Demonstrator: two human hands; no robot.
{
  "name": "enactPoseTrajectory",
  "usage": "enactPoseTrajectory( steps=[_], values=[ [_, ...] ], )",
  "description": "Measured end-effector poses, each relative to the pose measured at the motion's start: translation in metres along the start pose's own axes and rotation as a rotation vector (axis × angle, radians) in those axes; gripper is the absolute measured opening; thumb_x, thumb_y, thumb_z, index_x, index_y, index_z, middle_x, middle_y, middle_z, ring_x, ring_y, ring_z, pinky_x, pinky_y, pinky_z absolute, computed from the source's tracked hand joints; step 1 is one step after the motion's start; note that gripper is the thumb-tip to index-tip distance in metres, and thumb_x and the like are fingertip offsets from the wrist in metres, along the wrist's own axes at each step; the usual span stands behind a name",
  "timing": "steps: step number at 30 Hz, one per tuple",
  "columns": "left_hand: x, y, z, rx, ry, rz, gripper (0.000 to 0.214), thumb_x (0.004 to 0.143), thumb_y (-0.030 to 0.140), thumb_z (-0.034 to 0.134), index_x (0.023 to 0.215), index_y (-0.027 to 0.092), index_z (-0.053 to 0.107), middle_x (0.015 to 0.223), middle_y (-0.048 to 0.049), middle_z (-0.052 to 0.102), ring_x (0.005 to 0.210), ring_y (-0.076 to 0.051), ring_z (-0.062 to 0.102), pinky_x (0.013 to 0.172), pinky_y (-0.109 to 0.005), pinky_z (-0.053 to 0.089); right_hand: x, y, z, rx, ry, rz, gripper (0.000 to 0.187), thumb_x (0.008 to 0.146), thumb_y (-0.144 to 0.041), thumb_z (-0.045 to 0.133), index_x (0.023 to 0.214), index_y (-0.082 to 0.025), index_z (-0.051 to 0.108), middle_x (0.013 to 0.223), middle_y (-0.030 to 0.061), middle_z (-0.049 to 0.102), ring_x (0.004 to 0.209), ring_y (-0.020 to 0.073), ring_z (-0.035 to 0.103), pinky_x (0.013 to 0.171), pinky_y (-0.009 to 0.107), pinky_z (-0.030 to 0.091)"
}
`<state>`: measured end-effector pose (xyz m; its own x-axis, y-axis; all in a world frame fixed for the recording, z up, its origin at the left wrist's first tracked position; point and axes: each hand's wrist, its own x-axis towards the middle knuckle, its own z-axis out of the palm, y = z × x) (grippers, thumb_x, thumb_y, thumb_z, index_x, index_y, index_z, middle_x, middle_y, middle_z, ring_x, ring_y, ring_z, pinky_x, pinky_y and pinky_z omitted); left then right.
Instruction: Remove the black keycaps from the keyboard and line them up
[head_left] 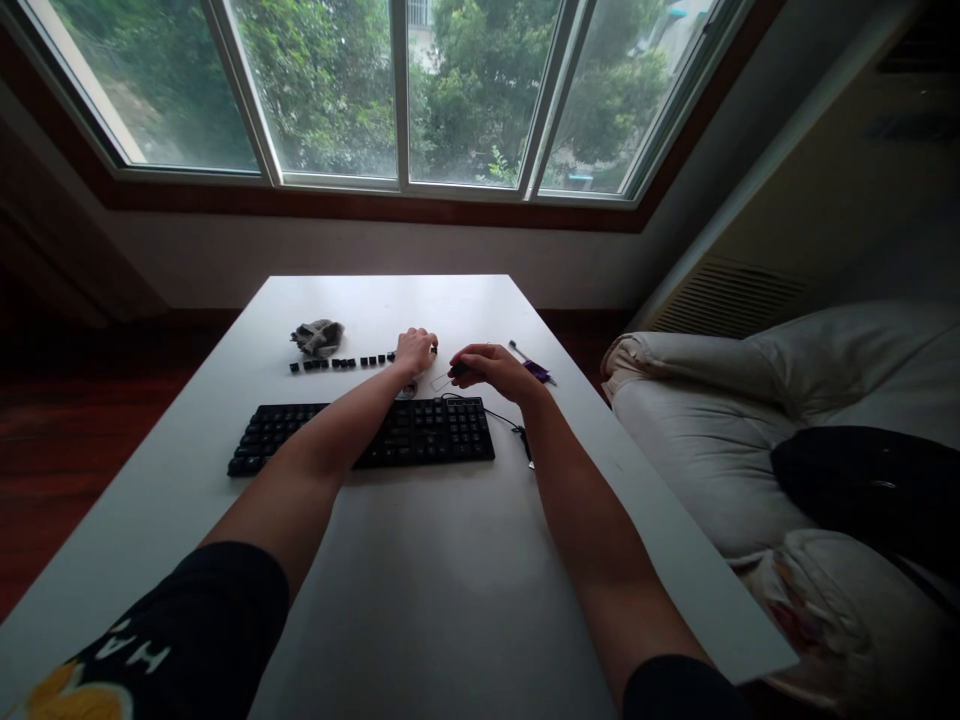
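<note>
A black keyboard [420, 432] lies across the middle of a white table [420, 600]. Behind it runs a row of loose black keycaps [341, 363]. My left hand [414, 351] reaches over the keyboard to the right end of that row, fingers curled around a small dark keycap. My right hand [487, 368] hovers just behind the keyboard's right part, fingers pinched on a small dark piece and what looks like a thin wire tool; I cannot make it out clearly.
A crumpled grey cloth [318, 336] lies at the back left of the keycaps. A purple-tipped tool [534, 366] rests near the table's right edge. The keyboard cable [510, 425] trails right. White bedding [750, 440] lies beside the table; windows stand beyond.
</note>
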<state>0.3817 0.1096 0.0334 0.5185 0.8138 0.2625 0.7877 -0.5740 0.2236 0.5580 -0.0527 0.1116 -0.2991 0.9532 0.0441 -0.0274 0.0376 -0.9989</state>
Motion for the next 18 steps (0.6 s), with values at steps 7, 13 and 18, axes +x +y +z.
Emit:
enactPoseTrajectory(
  steps=[7,13,18],
  values=[
    [-0.004,-0.002,-0.008,-0.013,-0.008,-0.003,0.033,0.088,0.028,0.064,0.12,0.025,0.068,0.125,-0.0105,0.065,0.121,-0.032,0.051,0.104,-0.047,0.04,0.0,0.0,0.002,-0.022,0.019,-0.005,0.032,0.091,-0.045,0.071,0.105,-0.017,0.066,0.096,0.0085,0.076,0.08,0.0193,0.076,0.071,0.031,0.064],
    [-0.027,-0.003,-0.023,-0.078,-0.035,0.088,0.022,0.092,0.031,0.06,0.108,0.026,0.074,0.124,-0.0085,0.066,0.118,-0.03,0.053,0.102,-0.046,0.043,0.006,0.007,0.006,-0.067,0.112,-0.018,0.028,0.088,-0.038,0.075,0.099,-0.02,0.057,0.091,0.0032,0.071,0.081,0.0188,0.076,0.066,0.03,0.064],
    [-0.054,-0.006,-0.037,-0.116,-0.092,0.207,0.022,0.092,0.032,0.059,0.104,0.026,0.076,0.118,-0.0068,0.071,0.112,-0.027,0.059,0.099,-0.042,0.045,0.016,0.018,0.014,-0.17,0.24,0.011,0.026,0.087,-0.035,0.078,0.095,-0.015,0.063,0.084,0.0084,0.075,0.064,0.016,0.073,0.056,0.025,0.062]
  ],
)
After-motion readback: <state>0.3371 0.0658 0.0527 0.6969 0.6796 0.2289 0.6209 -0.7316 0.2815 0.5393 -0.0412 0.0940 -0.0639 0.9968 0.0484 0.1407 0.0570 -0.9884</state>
